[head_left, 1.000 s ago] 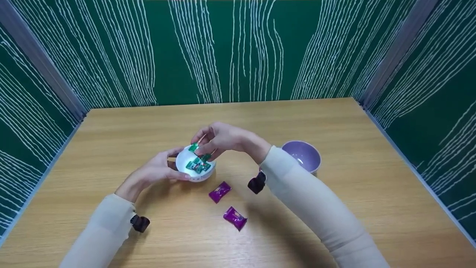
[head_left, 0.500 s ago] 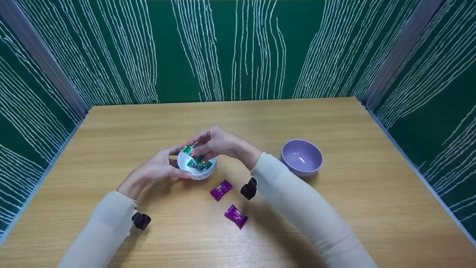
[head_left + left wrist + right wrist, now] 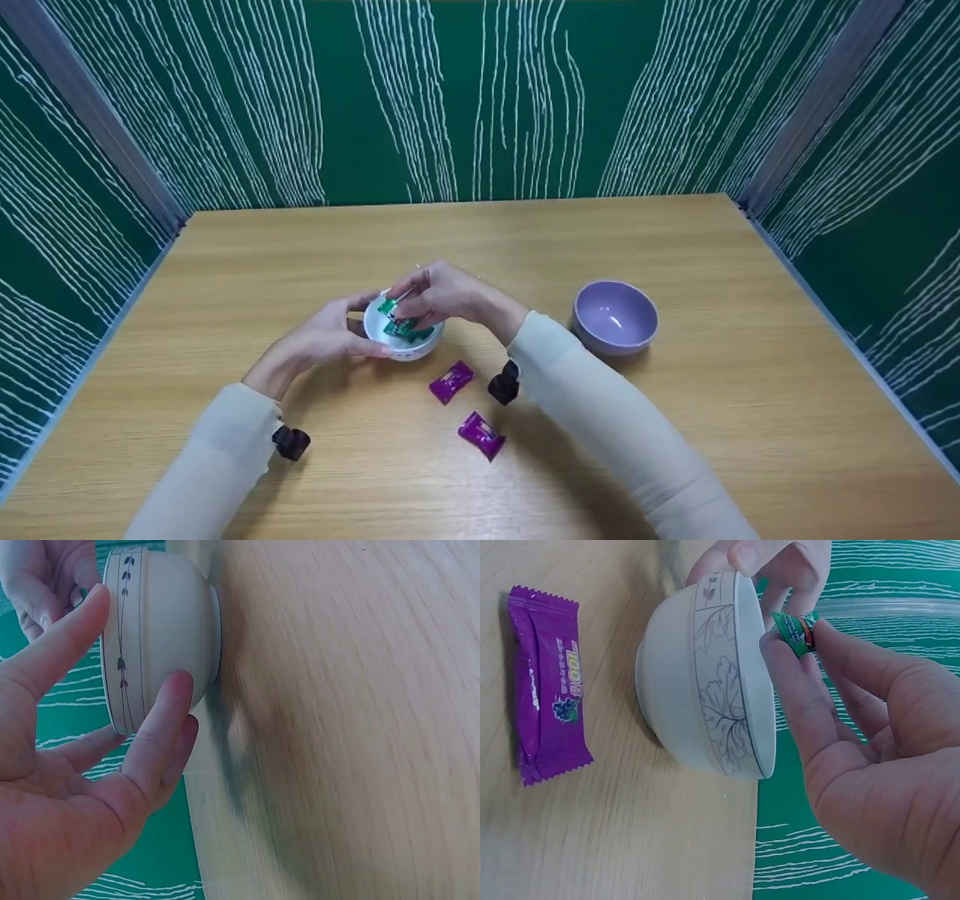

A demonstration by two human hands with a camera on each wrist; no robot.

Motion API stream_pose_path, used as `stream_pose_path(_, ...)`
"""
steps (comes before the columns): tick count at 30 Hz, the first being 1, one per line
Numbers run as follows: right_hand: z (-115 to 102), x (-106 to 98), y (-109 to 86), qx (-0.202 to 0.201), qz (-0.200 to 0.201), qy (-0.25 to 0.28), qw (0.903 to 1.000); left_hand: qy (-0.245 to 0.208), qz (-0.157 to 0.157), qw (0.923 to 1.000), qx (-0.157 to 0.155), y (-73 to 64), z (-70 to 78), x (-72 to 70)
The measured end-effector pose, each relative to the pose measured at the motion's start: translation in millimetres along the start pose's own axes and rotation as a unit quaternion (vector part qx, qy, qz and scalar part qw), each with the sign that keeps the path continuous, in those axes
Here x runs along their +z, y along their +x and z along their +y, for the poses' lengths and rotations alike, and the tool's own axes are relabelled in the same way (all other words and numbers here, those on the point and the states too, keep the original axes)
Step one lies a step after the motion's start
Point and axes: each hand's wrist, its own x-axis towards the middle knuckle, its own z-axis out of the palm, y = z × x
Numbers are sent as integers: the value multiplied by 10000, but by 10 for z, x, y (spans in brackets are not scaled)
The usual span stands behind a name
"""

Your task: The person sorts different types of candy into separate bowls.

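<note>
My left hand (image 3: 330, 330) holds a white bowl (image 3: 414, 354) from its left side, thumb at the near rim and fingers round the far side. Its outer wall (image 3: 176, 622) shows a thin band of leaf sprigs in the left wrist view. Several green-wrapped candies (image 3: 409, 331) lie inside. Over the bowl, my right hand (image 3: 444, 294) pinches a green-wrapped candy (image 3: 796, 631) between thumb and fingertips, at the rim's height in the right wrist view. The right fingers partly hide the bowl's inside from the head view.
Two purple-wrapped candies (image 3: 452, 382) (image 3: 481, 436) lie on the wooden table (image 3: 360, 465) in front of the bowl. A purple bowl (image 3: 615, 317) stands to the right, beyond my right forearm. Green panels with white lines (image 3: 525, 97) rise behind the table and at both sides.
My right hand has dipped slightly toward the white bowl, and its forearm has shifted left, uncovering the purple bowl. The left hand keeps its hold. The head view has shifted a little.
</note>
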Motion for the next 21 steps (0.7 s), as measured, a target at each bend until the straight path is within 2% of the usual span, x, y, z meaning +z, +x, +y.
stream_pose_path(7,15,10,27,83,-107,1,9999,19,9,10000,16,-10,12,3)
stream_pose_path(21,89,57,27,-83,-154,-219,9996,73,59,9999,-67,-5,15,3)
